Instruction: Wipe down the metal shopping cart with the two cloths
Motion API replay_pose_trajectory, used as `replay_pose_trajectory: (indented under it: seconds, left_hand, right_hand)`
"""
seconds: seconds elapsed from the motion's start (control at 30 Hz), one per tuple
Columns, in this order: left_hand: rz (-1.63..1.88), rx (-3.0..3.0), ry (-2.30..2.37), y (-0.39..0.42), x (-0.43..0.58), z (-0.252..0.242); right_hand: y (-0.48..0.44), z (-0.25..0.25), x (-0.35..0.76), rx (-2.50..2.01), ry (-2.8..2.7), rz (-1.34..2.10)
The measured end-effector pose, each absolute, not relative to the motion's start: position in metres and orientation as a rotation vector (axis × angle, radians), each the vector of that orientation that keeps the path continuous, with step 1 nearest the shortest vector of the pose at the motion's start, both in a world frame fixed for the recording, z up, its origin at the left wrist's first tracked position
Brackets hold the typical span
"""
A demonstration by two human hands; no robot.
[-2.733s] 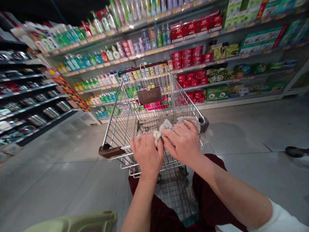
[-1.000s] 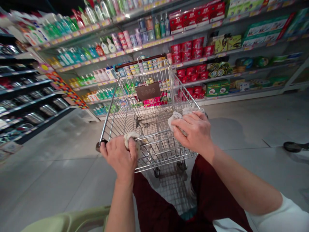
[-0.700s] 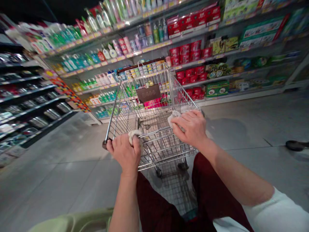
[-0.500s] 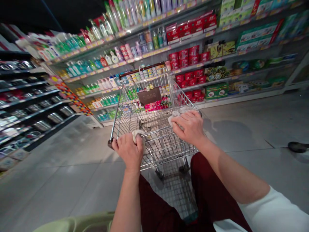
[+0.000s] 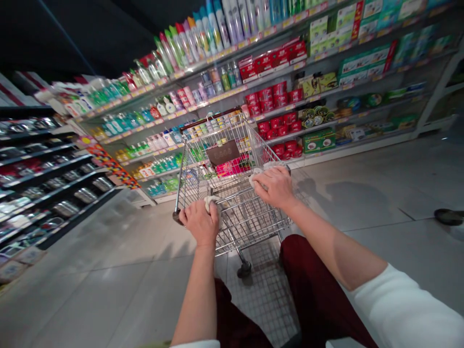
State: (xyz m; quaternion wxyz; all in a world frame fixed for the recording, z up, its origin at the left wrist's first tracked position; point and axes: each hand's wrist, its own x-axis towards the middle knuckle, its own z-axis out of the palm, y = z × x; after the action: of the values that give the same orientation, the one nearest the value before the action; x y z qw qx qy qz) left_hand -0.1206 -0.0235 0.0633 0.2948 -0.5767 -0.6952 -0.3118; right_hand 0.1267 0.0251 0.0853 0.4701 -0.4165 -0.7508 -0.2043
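Several stocked shelves stand just beyond the shopping cart.

"What's the trolley made of?"
"Shiny metal wire, with a matt, plastic-looking plate."
"And the rags?"
"Crumpled cloth, matt and rough-looking."
"The floor?"
"Smooth tile with a faint gloss."

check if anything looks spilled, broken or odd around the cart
No spill or breakage shows. The only oddity is pale cloth bunched at two spots on the near top rail of the shopping cart, since fabric isn't normally part of one.
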Motion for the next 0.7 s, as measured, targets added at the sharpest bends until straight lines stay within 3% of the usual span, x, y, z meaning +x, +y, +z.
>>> replay_pose_trajectory:
  seconds: [0.7]
  left_hand:
    - [-0.815,-1.591,-1.845,0.029,-0.106,0.066]
  right_hand:
    - [0.094,0.079,0.131,-1.1,-1.811,-0.471]
